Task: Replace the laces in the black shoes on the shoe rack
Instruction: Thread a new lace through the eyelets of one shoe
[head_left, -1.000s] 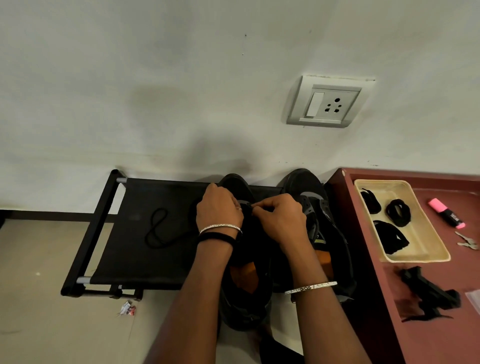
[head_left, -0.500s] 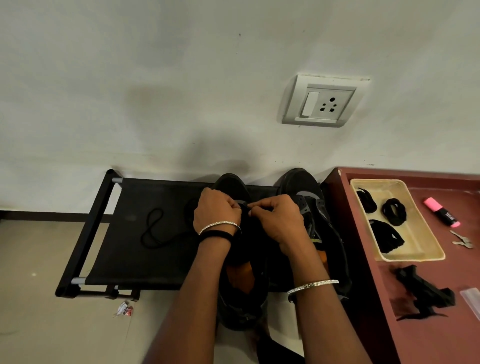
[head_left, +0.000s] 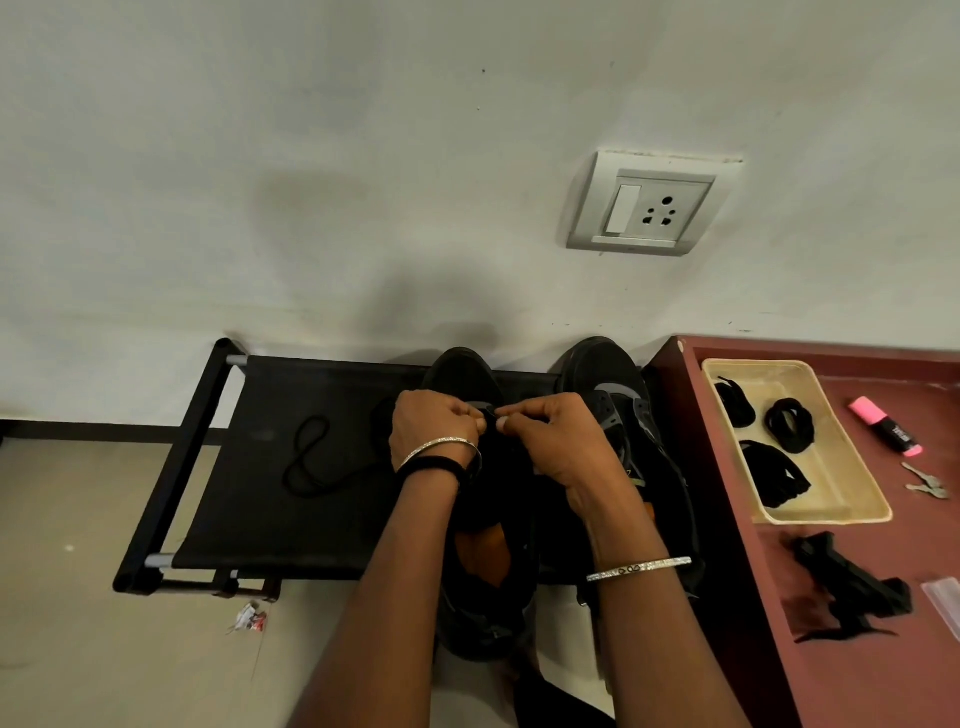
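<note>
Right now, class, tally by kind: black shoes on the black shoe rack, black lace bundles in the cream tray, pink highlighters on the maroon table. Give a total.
Black shoes on the black fabric shoe rack: 2
Black lace bundles in the cream rectangular tray: 3
Pink highlighter pens on the maroon table: 1
Total: 6

text check | I can read nothing from here | pink highlighter (head_left: 885, 427) on the tabletop (head_left: 857, 675) has a dark label | its print too small to read
</note>
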